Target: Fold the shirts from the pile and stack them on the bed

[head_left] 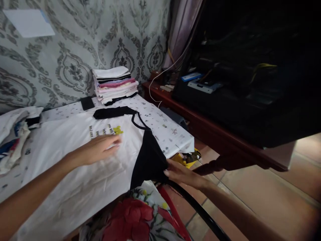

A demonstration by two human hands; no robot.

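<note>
A white T-shirt [125, 150] with black sleeves lies spread on the table, its black-edged neckline towards the right. Dark lettering and a small yellow bear are printed on its front. Over the print is my left hand [100, 149], fingers loosely stretched, holding nothing; whether it touches the cloth I cannot tell. My right hand [182, 174] pinches the end of the near black sleeve [150, 159] at the table's edge, thumb on top. The far sleeve [112, 112] lies flat.
A stack of folded clothes [115, 85] stands by the wall, beside a small dark cloth [87, 103]. Crumpled clothes [15, 137] lie at the left. A dark red wooden table [185, 108] with a white cable [150, 88] is at the right. Below is flowered fabric [130, 217].
</note>
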